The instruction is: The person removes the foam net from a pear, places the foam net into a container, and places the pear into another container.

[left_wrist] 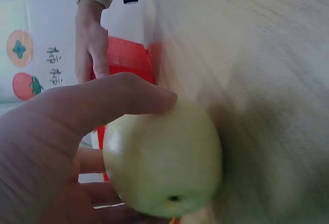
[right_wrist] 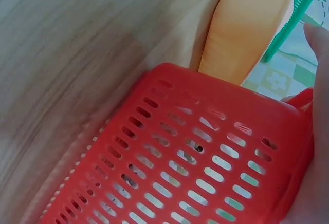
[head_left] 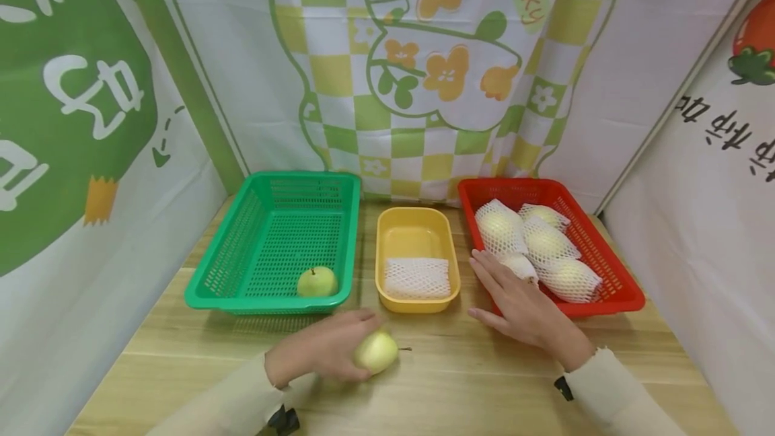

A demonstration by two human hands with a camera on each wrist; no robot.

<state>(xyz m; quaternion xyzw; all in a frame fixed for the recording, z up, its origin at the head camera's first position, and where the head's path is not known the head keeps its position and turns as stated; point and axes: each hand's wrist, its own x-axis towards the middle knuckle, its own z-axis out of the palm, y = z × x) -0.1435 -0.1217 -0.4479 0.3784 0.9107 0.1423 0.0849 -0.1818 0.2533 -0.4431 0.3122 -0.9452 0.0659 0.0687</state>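
My left hand (head_left: 340,348) grips a pale yellow-green pear (head_left: 378,352) low over the table in front of the green basket. In the left wrist view the thumb lies along the pear's top, with fingers curled beneath it. My right hand (head_left: 525,305) reaches over the near left corner of the red basket (head_left: 626,298), its fingers fairly straight and overlapping a net-wrapped pear (head_left: 518,265). Several more pears in white foam nets (head_left: 547,242) lie in that basket. The right wrist view mostly shows the basket's slotted wall (right_wrist: 205,147); the fingertips are out of sight there.
A green basket (head_left: 266,303) stands at the left with one bare pear (head_left: 317,282) in its near right corner. Between the baskets is a yellow container (head_left: 418,306) holding white foam netting (head_left: 418,278). Printed curtains (head_left: 242,52) enclose the wooden table (head_left: 448,389).
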